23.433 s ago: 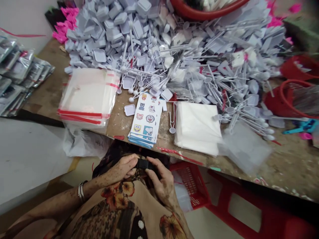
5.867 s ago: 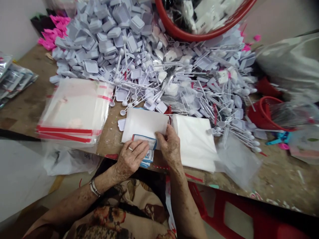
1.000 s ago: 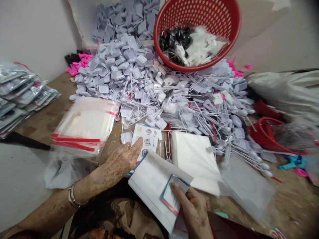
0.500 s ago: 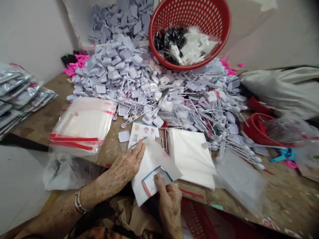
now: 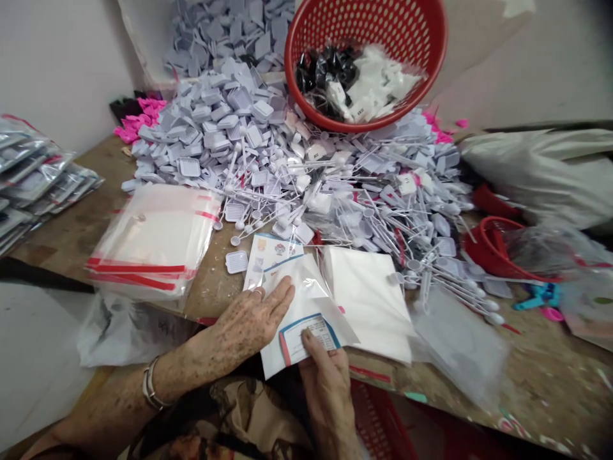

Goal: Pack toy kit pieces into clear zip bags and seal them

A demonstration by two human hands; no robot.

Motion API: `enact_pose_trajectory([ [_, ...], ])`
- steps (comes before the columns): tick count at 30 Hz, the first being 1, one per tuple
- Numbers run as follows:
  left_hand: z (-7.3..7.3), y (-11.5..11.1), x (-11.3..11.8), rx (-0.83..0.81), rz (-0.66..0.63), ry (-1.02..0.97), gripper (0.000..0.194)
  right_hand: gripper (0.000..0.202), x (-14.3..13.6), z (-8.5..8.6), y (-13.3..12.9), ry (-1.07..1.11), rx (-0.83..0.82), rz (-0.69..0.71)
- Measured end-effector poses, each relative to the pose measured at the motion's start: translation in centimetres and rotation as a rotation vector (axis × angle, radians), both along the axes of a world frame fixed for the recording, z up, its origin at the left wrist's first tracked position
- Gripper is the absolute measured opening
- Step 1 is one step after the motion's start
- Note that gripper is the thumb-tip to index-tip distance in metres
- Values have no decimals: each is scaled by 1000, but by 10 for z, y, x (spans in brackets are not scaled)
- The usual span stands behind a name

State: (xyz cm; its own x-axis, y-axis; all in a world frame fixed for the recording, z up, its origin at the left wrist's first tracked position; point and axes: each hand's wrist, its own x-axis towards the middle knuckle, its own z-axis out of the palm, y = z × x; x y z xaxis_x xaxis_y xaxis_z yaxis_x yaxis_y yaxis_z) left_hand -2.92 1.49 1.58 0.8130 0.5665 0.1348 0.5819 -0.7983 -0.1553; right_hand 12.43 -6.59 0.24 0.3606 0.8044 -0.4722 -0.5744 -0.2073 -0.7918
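A white sheet in clear film point(image 5: 306, 281) lies tilted at the table's front edge, between my hands. On it is a small printed card point(image 5: 299, 342) with blue and red borders. My left hand point(image 5: 261, 316) rests flat on the sheet's left side, fingers stretched out. My right hand point(image 5: 325, 370) pinches the lower edge, its thumb on the card and its other fingers hidden underneath. Behind the sheet lies a sticker sheet point(image 5: 262, 252) with small coloured pictures. To the right is a stack of white sheets point(image 5: 368, 294).
Clear bags with red strips point(image 5: 153, 236) lie at left, near packed bags point(image 5: 38, 172). A heap of pale plastic trays and spoons point(image 5: 230, 128) spans the back, under a red basket point(image 5: 366, 121). At right are a smaller red basket point(image 5: 493, 255) and blue clips point(image 5: 541, 297).
The white sheet and my left hand have shifted slightly right. The sheet lies flatter, and the card on it has turned a little and moved right with my right thumb.
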Motion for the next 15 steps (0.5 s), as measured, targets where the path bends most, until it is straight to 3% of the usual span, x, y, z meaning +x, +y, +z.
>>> enact_pose_trajectory([
  [8, 3, -5, 9, 0, -21, -27, 62, 42, -6, -12, 25, 22, 5, -173],
  [13, 15, 2, 9, -69, -25, -148, 53, 37, -7, -17, 29, -42, 15, -29],
  [15, 20, 6, 8, -136, -60, -238, 49, 33, -2, -21, 27, -133, -16, -43],
])
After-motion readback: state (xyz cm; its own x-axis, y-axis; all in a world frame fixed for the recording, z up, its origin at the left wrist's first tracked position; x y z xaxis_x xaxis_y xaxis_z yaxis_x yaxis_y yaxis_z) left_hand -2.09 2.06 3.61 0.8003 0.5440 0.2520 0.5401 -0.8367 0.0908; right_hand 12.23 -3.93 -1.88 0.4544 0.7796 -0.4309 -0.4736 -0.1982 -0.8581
